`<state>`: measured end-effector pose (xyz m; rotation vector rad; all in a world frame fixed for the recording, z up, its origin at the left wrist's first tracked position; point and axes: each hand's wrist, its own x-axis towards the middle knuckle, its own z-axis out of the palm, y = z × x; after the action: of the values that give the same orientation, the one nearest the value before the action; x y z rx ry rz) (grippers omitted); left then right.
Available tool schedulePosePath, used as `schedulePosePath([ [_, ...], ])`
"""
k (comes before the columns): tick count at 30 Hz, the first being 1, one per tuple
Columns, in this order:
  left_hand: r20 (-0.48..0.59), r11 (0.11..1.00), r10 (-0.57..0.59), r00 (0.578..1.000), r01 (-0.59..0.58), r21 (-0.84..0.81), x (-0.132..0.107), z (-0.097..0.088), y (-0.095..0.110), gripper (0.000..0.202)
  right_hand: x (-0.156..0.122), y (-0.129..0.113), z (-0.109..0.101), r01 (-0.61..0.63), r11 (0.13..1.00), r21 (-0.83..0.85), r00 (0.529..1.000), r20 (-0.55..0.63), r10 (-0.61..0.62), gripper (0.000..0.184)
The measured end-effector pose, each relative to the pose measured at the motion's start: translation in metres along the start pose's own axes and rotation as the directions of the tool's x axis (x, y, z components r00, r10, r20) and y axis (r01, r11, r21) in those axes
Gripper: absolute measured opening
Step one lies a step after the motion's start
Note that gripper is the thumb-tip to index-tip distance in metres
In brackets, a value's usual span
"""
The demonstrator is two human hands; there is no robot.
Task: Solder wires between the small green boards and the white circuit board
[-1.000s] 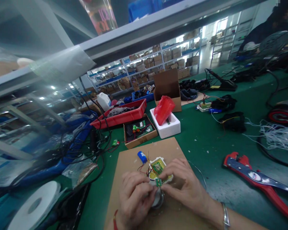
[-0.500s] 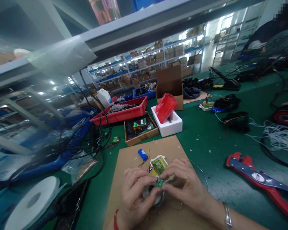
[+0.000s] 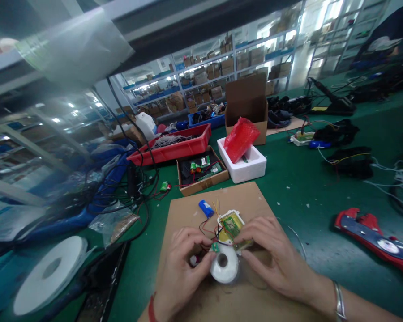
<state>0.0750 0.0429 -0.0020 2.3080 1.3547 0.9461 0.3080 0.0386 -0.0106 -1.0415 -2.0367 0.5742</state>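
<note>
My left hand [image 3: 191, 264] pinches a small green circuit board [image 3: 215, 247] between thumb and forefinger, with thin wires running from it. Just right of its thumb, a small white spool [image 3: 230, 272] sits on the cardboard sheet, its round hole facing up. My right hand [image 3: 272, 255] has thumb and forefinger apart beside the near right corner of a white casing, and I see nothing gripped in it. That casing [image 3: 233, 223] holds a yellow-green circuit board with red, black and yellow wires. A blue cylindrical battery [image 3: 206, 209] lies beyond it on the cardboard.
Under my hands lies a cardboard sheet [image 3: 177, 219] on the green bench. Behind it stand a parts box [image 3: 204, 183], a white foam box [image 3: 246, 172] and a red tray [image 3: 174, 152]. A red-handled cutter [image 3: 372, 237] lies right, a large white reel [image 3: 30, 286] left.
My right hand has come away from the small circuit board and moved right, its fingers wider apart. The left hand keeps the board, and the white spool shows more fully. The view has shifted.
</note>
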Motion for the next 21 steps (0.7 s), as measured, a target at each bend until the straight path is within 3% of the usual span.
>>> schedulePosePath([
  [4,0.031,1.0,-0.019,0.999,0.019,-0.023,-0.002,0.001,-0.003,0.01,-0.001,0.0,0.001,0.021,0.999,-0.033,0.998,0.053,-0.02,0.014],
  [12,-0.009,0.988,0.133,0.991,-0.132,0.083,-0.004,-0.006,0.001,0.015,0.0,0.014,0.007,0.04,0.998,-0.049,0.998,0.043,-0.038,0.007],
  [18,0.033,0.989,0.131,0.991,-0.133,0.065,-0.005,-0.007,0.006,0.015,0.003,0.016,0.008,-0.071,0.995,-0.067,0.996,-0.053,0.068,0.01],
  [21,0.084,0.995,0.073,0.994,-0.078,0.065,-0.006,-0.009,0.009,0.013,0.003,0.017,0.01,-0.122,0.99,-0.068,0.989,-0.088,0.116,0.012],
])
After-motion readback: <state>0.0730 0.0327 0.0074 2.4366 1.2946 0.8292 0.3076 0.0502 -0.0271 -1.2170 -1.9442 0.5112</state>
